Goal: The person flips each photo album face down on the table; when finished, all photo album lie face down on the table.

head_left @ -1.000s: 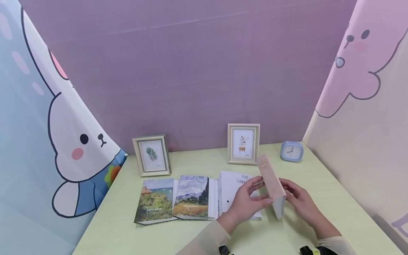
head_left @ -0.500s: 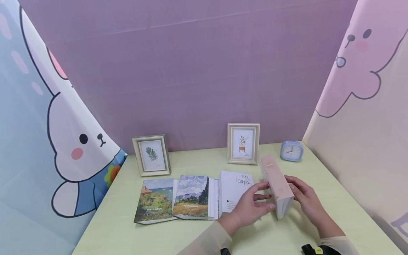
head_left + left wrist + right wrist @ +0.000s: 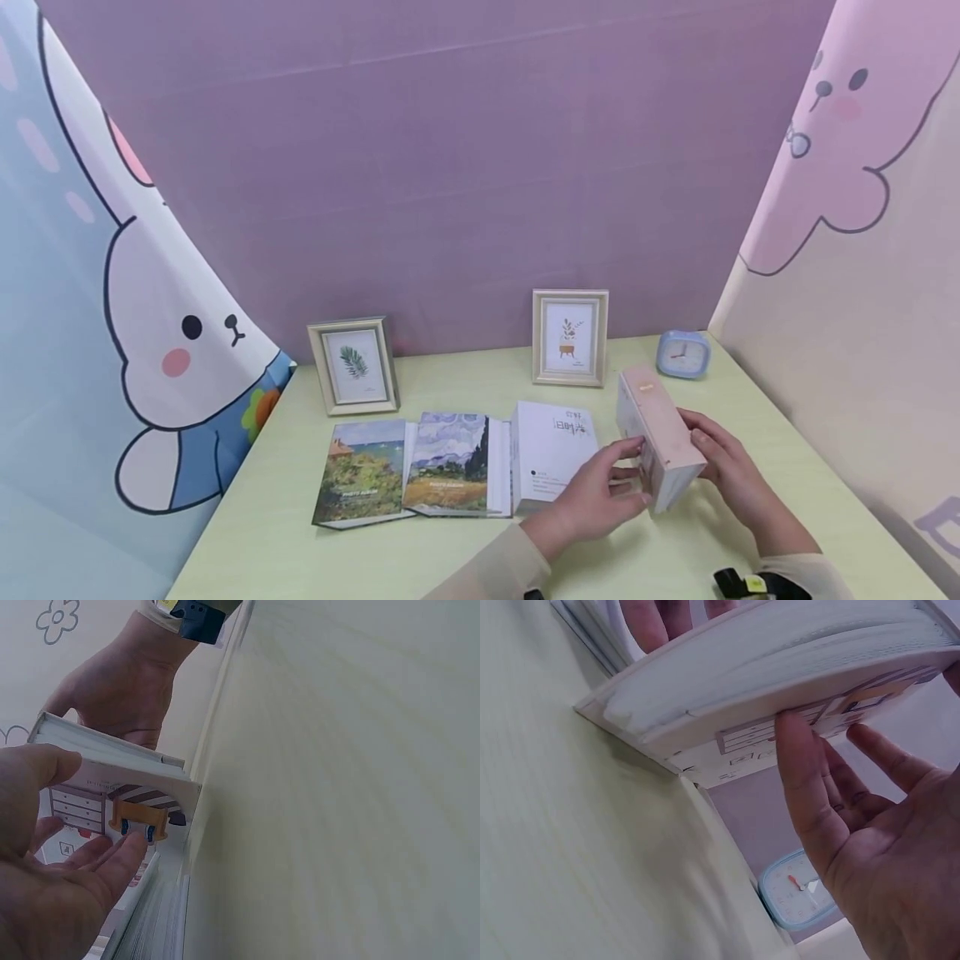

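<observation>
From my feed, taking the pink album (image 3: pixel 660 433) as the anchor: far to its left a leaf frame (image 3: pixel 352 366) stands at the back of the green surface (image 3: pixel 465 387), then two painted-cover albums (image 3: pixel 408 468) and a white one (image 3: pixel 550 454) lie flat. My left hand (image 3: pixel 600 500) presses the pink album's left face with straight fingers, my right hand (image 3: pixel 723 468) flat on its right face, both relaxed, nothing pinched. It's standing on edge. Behind it, a plant frame (image 3: pixel 569 337) and blue clock (image 3: pixel 682 354).
</observation>
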Demonstrator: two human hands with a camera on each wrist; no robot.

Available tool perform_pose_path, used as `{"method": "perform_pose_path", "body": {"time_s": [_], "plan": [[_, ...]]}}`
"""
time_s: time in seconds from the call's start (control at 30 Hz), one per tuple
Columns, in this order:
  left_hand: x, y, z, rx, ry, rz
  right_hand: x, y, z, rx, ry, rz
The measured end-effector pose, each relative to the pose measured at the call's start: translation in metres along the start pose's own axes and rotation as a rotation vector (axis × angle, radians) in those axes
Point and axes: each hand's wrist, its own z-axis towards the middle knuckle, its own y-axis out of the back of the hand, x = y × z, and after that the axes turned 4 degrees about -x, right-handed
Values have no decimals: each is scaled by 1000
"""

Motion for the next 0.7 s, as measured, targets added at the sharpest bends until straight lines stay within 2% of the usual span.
{"method": "perform_pose_path", "body": {"time_s": [0.17,0.27,0.47,0.57,0.7], "plan": [[1,-1,0,24,28,61,0,3,-1,16,-36,1],[1,-1,0,33,21,91,2,4,-2,2,-57,0],[2,-5,1,45,1,149,2,8,-3,-71,-89,14],[2,-6,2,50,23,188,2,9,-2,-123,-108,2],[2,-8,4,45,61,230,0,12,0,-210,-126,-65]]}}
